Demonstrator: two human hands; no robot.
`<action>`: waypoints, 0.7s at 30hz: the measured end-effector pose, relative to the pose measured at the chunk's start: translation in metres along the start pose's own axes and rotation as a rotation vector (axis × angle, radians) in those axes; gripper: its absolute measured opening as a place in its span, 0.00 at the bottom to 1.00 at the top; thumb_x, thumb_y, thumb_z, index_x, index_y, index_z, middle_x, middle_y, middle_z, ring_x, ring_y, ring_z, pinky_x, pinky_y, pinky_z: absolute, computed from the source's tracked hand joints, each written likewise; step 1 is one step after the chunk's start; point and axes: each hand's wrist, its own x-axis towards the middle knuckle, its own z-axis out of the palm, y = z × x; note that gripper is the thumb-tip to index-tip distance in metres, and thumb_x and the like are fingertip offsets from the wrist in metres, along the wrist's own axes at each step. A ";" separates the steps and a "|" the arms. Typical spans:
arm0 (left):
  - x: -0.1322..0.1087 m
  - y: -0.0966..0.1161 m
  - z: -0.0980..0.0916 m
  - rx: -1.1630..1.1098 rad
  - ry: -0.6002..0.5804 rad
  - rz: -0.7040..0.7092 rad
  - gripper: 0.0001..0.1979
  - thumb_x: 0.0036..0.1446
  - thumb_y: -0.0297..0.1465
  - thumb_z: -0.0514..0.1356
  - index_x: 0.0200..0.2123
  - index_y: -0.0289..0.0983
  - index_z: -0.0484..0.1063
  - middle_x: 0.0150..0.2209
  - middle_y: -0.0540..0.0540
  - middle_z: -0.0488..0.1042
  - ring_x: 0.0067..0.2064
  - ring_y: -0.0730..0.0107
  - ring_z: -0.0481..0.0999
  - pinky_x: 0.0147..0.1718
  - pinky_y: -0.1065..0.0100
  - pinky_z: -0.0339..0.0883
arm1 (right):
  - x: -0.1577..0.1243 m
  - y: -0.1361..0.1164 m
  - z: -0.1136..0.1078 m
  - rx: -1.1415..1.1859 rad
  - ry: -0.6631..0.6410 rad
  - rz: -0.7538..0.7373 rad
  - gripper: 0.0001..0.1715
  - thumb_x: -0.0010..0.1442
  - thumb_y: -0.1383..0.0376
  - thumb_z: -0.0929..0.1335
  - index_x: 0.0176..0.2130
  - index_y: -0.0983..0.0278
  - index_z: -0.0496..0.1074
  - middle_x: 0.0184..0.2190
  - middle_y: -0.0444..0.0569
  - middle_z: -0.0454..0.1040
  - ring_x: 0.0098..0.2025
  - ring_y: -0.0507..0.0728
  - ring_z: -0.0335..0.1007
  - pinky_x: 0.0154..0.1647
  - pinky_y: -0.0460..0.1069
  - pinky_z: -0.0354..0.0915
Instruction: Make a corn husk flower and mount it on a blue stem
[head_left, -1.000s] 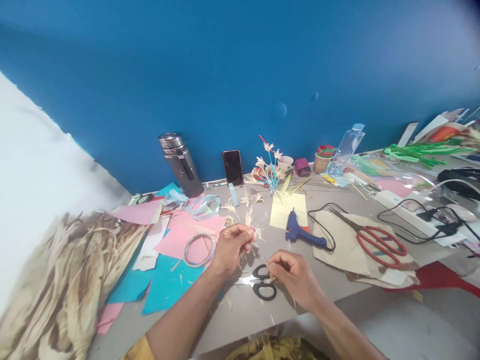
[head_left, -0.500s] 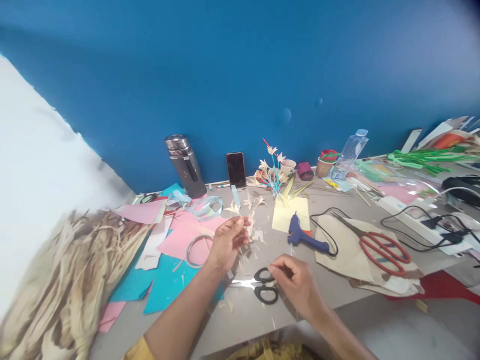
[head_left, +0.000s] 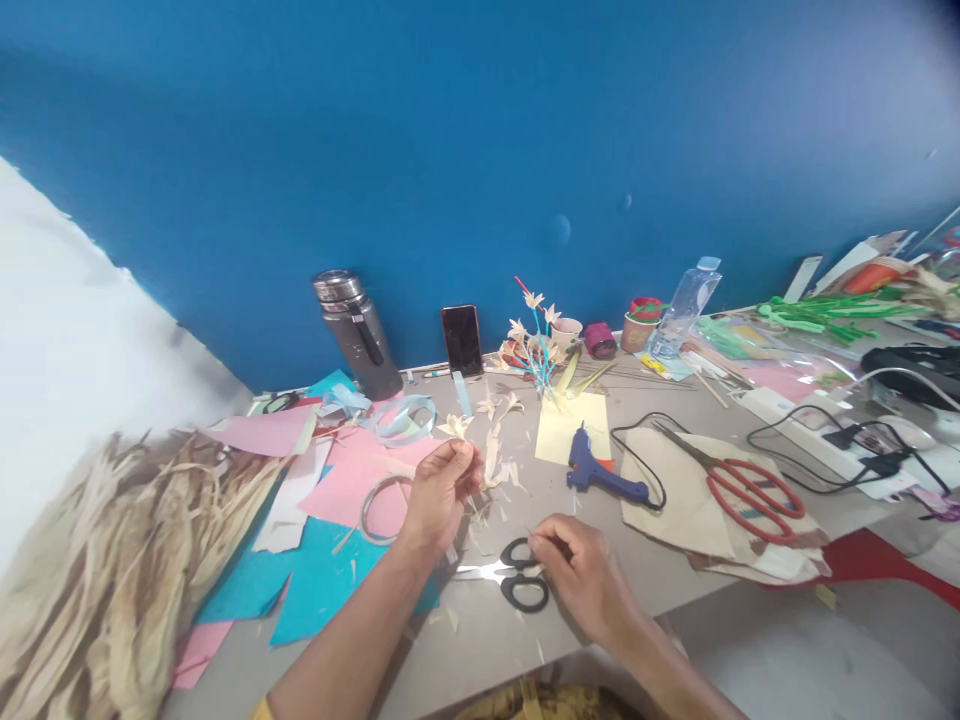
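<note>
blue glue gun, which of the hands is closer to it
Right. The right hand is on the near side of the glue gun, apart from it; the left hand is farther off, to its left.

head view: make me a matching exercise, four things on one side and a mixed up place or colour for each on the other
Things:
1. phone
2. glue gun
3. black-handled scissors
4. red-handled scissors

Places or colours:
A. on a beige sheet
B. between the left hand and right hand
C. standing by the blue wall
D. dark blue

Pairs: 1-C, 2-D, 3-B, 4-A
</note>
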 end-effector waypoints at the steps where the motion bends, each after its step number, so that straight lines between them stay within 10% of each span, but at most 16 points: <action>1: -0.001 0.000 0.001 0.015 -0.002 -0.002 0.15 0.48 0.39 0.72 0.26 0.35 0.73 0.28 0.51 0.73 0.24 0.79 0.67 0.26 0.73 0.62 | 0.000 -0.001 -0.001 -0.001 -0.011 0.010 0.15 0.64 0.61 0.63 0.26 0.62 0.68 0.23 0.43 0.70 0.26 0.53 0.64 0.30 0.47 0.58; 16: -0.006 0.003 0.003 0.028 -0.003 -0.033 0.16 0.43 0.38 0.74 0.22 0.34 0.72 0.25 0.50 0.73 0.24 0.79 0.67 0.25 0.74 0.61 | 0.001 -0.001 -0.004 0.030 -0.041 0.015 0.14 0.64 0.62 0.63 0.27 0.62 0.66 0.23 0.43 0.69 0.27 0.53 0.63 0.30 0.47 0.57; 21: -0.009 0.001 0.008 0.105 -0.083 -0.104 0.17 0.44 0.38 0.73 0.35 0.35 0.78 0.31 0.47 0.78 0.22 0.77 0.70 0.24 0.72 0.65 | 0.002 -0.003 -0.008 0.037 -0.007 -0.002 0.15 0.64 0.62 0.63 0.27 0.62 0.69 0.23 0.44 0.70 0.27 0.53 0.63 0.30 0.47 0.57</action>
